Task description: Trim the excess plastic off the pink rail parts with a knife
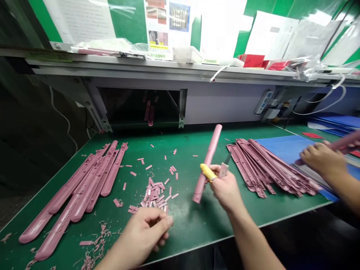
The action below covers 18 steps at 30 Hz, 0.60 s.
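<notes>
Our right hand (pixel 226 191) has its fingers (pixel 215 169) clamped on a yellow-handled knife (pixel 208 172) and a pink plastic bar (pixel 212 144). Our left hand (pixel 146 230) hovers empty, fingers loosely curled, over offcuts (pixel 154 193) on the counter (pixel 191 225). The left pile (pixel 75 187) looks trimmed; the tabbed right pile (pixel 270 168) looks left to do.

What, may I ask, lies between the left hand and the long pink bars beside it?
Curled pink shavings and a small offcut, on the green mat, in the head view.
</notes>
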Motion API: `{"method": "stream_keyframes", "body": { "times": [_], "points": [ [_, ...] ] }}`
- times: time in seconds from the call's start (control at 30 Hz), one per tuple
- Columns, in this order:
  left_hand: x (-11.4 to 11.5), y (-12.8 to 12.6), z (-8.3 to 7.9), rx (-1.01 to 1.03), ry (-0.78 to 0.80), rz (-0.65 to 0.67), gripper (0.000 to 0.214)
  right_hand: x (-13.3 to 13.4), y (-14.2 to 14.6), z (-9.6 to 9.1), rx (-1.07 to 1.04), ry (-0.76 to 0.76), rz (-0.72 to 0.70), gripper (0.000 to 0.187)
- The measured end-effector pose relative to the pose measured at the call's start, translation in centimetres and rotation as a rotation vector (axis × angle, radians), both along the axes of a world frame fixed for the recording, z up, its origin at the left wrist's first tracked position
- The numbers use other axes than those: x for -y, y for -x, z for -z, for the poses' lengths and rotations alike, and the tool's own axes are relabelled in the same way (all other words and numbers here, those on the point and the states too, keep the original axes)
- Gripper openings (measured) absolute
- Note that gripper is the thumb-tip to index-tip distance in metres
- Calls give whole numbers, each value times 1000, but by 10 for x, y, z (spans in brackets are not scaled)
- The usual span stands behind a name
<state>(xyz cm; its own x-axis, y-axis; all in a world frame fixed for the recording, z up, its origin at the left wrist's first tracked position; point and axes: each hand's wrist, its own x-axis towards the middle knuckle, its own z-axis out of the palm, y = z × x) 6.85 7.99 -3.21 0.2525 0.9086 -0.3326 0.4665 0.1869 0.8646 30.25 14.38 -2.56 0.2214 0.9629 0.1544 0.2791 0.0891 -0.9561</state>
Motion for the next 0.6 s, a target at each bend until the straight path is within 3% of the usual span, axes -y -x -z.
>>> {"method": "stream_keyframes", "body": {
  "times": [0.07, 0.1, 0.13, 0.2, 0.3, 0.37, 0.47, 0.53, 0.6],
  "points": [
    [-23, 34, -5, -233, -109, -52, 38, -9, -35, 5, 156, 69, -22, 22],
    [-39, 51, -9, -350, -168, -123, 34, -15, -54, 8, 490, 158, 37, 19],
    [-58, 67, -12, -454, -211, -199, 34, -21, -73, 11, 602, 196, 83, 18],
    [-98, 91, -17, -608, -273, -329, 34, -32, -104, 19, 719, 234, 147, 23],
    [-150, 106, -22, -718, -267, -422, 37, -38, -130, 28, 881, 224, 234, 43],
    [-171, 107, -26, -730, -236, -445, 37, -32, -130, 28, 884, 162, 174, 53],
    [-185, 104, -33, -678, -202, -443, 37, -10, -106, 17, 675, 88, -80, 52],
    [-181, 100, -42, -595, -196, -406, 36, 8, -80, 4, 513, 98, -270, 48],
    [-162, 94, -53, -483, -218, -340, 36, 24, -52, -11, 346, 144, -429, 42]
  ]
}}
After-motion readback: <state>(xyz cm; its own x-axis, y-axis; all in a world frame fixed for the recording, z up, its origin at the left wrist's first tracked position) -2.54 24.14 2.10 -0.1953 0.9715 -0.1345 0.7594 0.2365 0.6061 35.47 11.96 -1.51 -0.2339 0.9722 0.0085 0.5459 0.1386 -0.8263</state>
